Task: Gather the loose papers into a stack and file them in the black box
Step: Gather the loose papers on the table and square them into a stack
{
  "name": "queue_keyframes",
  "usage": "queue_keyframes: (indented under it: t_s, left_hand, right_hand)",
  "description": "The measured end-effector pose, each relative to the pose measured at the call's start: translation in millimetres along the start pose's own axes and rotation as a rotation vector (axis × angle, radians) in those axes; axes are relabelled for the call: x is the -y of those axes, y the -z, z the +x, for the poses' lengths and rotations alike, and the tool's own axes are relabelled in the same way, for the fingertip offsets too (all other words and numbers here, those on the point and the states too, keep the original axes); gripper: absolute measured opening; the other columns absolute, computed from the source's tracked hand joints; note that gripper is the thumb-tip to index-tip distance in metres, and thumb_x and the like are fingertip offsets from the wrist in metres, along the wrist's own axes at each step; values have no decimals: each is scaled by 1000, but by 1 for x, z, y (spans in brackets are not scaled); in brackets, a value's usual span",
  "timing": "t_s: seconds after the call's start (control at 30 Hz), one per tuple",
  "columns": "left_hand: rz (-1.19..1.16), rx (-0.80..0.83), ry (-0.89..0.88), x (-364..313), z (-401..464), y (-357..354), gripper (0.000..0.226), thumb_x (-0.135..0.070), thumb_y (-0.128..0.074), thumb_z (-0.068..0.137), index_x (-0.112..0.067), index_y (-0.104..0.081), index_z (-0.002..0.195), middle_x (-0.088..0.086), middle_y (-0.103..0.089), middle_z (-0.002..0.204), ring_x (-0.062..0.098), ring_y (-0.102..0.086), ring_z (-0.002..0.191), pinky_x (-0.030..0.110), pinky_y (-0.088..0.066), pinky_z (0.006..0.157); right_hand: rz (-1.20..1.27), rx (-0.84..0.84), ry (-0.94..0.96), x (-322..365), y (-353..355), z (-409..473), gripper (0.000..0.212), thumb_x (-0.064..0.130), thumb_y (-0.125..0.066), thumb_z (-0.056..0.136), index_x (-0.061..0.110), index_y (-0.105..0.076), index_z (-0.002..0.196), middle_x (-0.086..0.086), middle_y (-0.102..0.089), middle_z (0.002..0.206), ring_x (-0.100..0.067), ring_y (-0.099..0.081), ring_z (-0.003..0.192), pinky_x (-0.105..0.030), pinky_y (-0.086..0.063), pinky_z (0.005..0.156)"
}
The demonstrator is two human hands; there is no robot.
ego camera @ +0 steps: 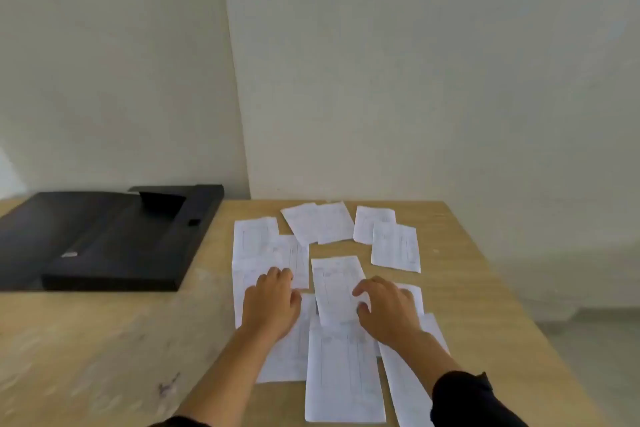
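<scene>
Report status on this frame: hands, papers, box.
Left hand flat on papers, right hand curled over them, nothing lifted. Sheets scattered, unstacked. Black box at left, apart from papers. Path clear.

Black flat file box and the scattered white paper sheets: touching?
Apart. The head view shows a strip of bare wooden table between the black flat file box and the nearest white paper sheet.

Papers lie spread on the table, right of the box.

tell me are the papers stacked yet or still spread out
Spread out: the papers lie scattered, some overlapping, across the table.
</scene>
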State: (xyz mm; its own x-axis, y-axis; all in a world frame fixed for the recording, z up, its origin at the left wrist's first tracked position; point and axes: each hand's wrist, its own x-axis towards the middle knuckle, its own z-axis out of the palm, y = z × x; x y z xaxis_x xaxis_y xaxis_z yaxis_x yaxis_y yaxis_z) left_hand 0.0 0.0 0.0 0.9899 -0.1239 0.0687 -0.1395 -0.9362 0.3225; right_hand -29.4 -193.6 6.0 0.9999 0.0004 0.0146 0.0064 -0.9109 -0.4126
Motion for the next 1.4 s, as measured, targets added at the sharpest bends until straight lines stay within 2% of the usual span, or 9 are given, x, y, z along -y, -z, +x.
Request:
queue_keyframes:
  t_s: [0.17, 0.27, 0.37, 0.47, 0.63, 0.9, 1.03, 1.17, 1.4]
  left_hand:
    - [30, 131, 104, -2, -19, -34, 51, -49, -28, 92, -19, -36, 133, 4, -31, 149, 24, -24, 139, 47, -26, 112]
    - [-25, 55, 112, -7, -17, -37, 51, -47, -30, 93, -16, -38, 132, 7, -32, 147, 26, -23, 139, 42, -26, 112]
    - [-77, 21, 141, -14, -14, -41, 54, -51, -36, 89, -16, -37, 131, 10, -31, 147, 28, -23, 138, 43, -31, 110]
    - [-88, 12, 186, -23, -8, -43, 68, -55, -42, 86, -17, -25, 139, 12, -19, 153, 31, -15, 142, 46, -25, 112]
    - [-120, 29, 174, -36, 2, -45, 63, -44, -50, 86, -27, -27, 141, 14, -15, 155, 33, -15, 141, 48, -21, 113]
    - [-405, 15, 267, -21, 4, -39, 46, -6, -55, 79, -18, -53, 123, 17, -26, 147, 33, -21, 136, 40, -29, 110]
    - [-255, -15, 320, -19, -5, -35, 58, -27, -61, 76, -18, -43, 130, 13, -45, 134, 32, -38, 124, 42, -38, 100]
    - [-76, 3, 387, -28, -20, -31, 78, -51, -63, 73, -19, -26, 135, 10, -40, 136, 30, -37, 123, 42, -42, 93]
    - [-369, -9, 428, -14, -21, -21, 89, -25, -87, 54, -8, -37, 125, 17, -54, 118, 33, -52, 106, 38, -47, 86]
  right_hand:
    - [168, 92, -39, -19, -21, -18, 42, 9, -50, 80, 20, -57, 120, 4, -53, 134, -15, -47, 127, -43, -29, 113]
    - [237, 126, 14, -18, -27, -14, 57, -4, -47, 77, 15, -49, 131, 0, -40, 146, -17, -26, 141, -40, -12, 120]
    - [258, 152, 52, -22, -25, -9, 60, -8, -46, 81, 18, -45, 135, 0, -34, 151, -17, -14, 146, -34, -12, 120]
    - [114, 113, 65, -40, -20, -7, 53, 7, -54, 87, 26, -44, 135, 6, -32, 152, -14, -8, 147, -38, -9, 120]
    - [8, 30, -70, -51, -21, -6, 50, 47, -55, 85, 31, -45, 132, 8, -40, 145, -15, -24, 141, -41, -19, 117]
    - [253, -106, -317, -39, -19, 2, 49, 26, -62, 86, 15, -43, 130, -9, -28, 147, -27, -33, 131, -40, -39, 106]
    - [210, -77, -361, -29, -18, 4, 57, 17, -68, 81, 15, -38, 129, -12, -41, 132, -27, -42, 120, -35, -41, 95]
    - [180, -82, -459, -20, -15, 11, 67, 29, -76, 75, 11, -37, 127, -14, -51, 121, -29, -51, 110, -37, -48, 89]
    - [102, -72, -546, -19, -16, 14, 55, 40, -75, 72, 9, -49, 109, -9, -57, 115, -27, -49, 110, -40, -46, 92]
